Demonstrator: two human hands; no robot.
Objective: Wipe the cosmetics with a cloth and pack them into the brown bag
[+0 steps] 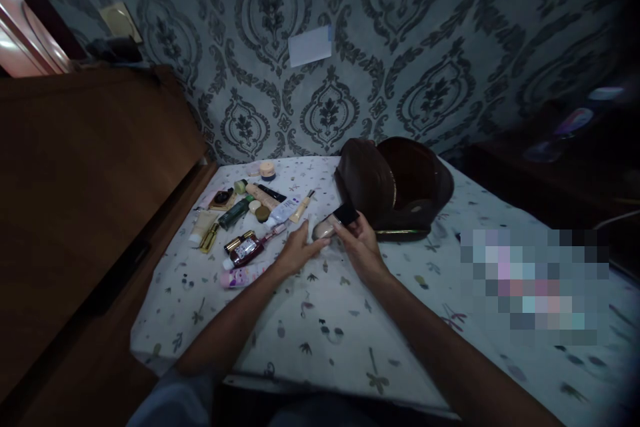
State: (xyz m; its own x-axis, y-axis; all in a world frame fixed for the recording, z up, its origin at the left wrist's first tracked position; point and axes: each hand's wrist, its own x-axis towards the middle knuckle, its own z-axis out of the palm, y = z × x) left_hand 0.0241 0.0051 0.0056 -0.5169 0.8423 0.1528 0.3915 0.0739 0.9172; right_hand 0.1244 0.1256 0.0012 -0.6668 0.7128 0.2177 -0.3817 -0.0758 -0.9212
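My right hand [363,250] is closed around a small bottle with a beige body [326,228] and a black cap, perhaps a foundation bottle. It is held tilted above the cloth, cap toward the upper right. My left hand [299,252] is at the bottle's rounded end, thumb stretched along its lower edge and the fingers apart. Left of it lie cosmetics: a dark red bottle [246,252], a pink tube [243,276], a green tube [237,212], a white tube [284,211] and a thin yellowish tube [302,207]. Behind my right hand stands an open brown bag [367,180].
A patterned white cloth [310,327] covers the table. A small jar [267,170] stands near the wall. Brown wooden furniture [90,200] borders the left side. At right are a pixelated patch and a clear bottle [565,127] on a dark surface.
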